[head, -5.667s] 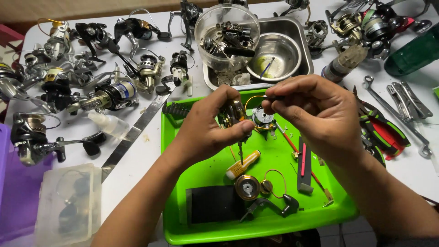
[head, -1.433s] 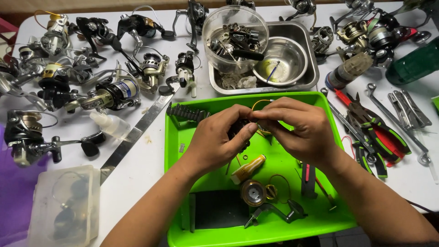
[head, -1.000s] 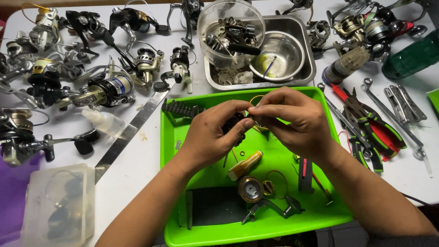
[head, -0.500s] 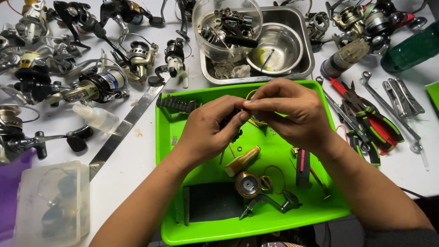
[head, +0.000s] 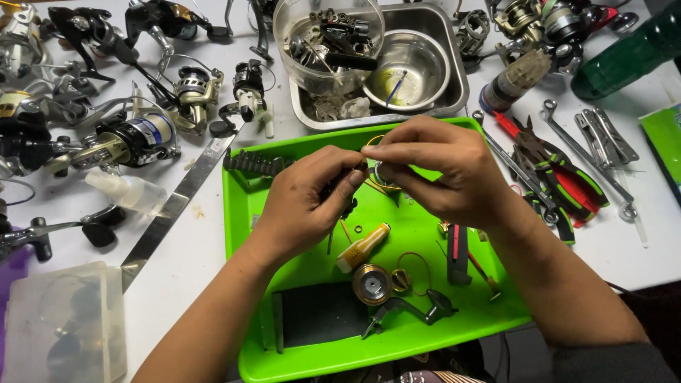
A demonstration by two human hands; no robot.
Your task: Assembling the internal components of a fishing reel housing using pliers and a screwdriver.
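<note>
My left hand grips a small dark fishing reel body above the green tray. My right hand meets it from the right, its fingertips pinched on a small round metal part at the reel; most of the reel is hidden by my fingers. Below my hands in the tray lie a small yellow-capped bottle, a round gold spool, a black crank handle, a dark pad and a black and red tool.
A steel tray at the back holds a clear tub of parts and a steel bowl. Several fishing reels crowd the left. Pliers and wrenches lie right, with a green bottle. A clear plastic box sits front left.
My hands have stayed together over the tray, working the reel. The view has shifted slightly, so tray and hands sit a little lower and more to the right in the frame.
</note>
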